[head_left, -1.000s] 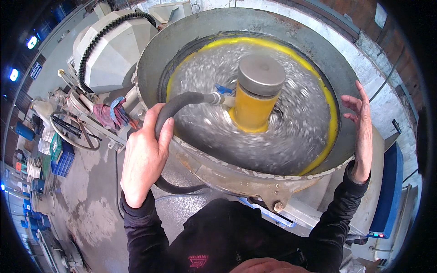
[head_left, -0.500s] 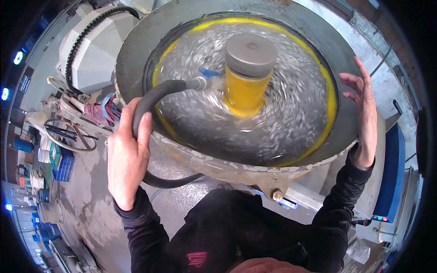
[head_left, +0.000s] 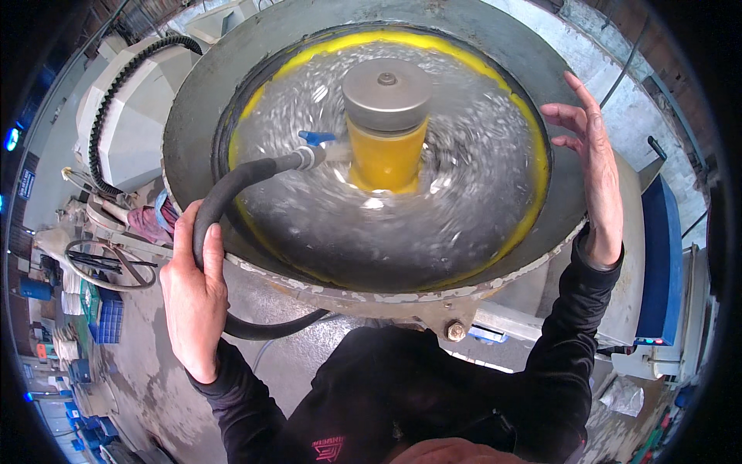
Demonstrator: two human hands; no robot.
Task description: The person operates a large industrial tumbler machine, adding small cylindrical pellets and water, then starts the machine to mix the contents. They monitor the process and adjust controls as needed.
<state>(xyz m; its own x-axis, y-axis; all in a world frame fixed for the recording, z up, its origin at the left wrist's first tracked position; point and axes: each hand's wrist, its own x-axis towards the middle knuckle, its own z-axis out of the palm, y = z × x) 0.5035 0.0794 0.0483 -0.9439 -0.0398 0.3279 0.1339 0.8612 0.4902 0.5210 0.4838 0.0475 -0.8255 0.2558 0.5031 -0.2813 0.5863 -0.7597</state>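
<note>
1. We're at a large round vibratory finishing bowl (head_left: 193, 116): grey metal outer rim, yellow liner (head_left: 533, 193) showing along the inner wall.
2. Left hand (head_left: 193, 298) is at the bowl's near-left edge, fingers clenched around a thick black rubber hose (head_left: 232, 182).
3. The hose arcs up over the rim; its metal nozzle (head_left: 309, 158), with a small blue valve handle (head_left: 317, 138), points at the yellow centre column (head_left: 385, 158).
4. A lower loop of the same hose hangs below the bowl's near edge.
5. Right hand (head_left: 591, 166) rests on the far-right rim, fingers spread and relaxed, holding nothing.
6. Progress, as we judge it: the bowl is running. Its contents (head_left: 464, 201) are a grey-white motion blur, wet and glossy, so the hose looks to be feeding liquid in. We can't make out single parts or media, so we can't tell how far the batch is along.
7. Nothing has been lifted out; no unloading is visible.
8. The centre column has a yellow body and a flat grey metal cap (head_left: 386, 93) with a bolt in its middle.
9. The near rim shows chipped paint; a hex bolt (head_left: 456, 331) sits on a bracket below it.
10. Far left: a grey machine housing with black corrugated conduit (head_left: 108, 93) over it, and blue crates (head_left: 108, 321) on the concrete floor.
</note>
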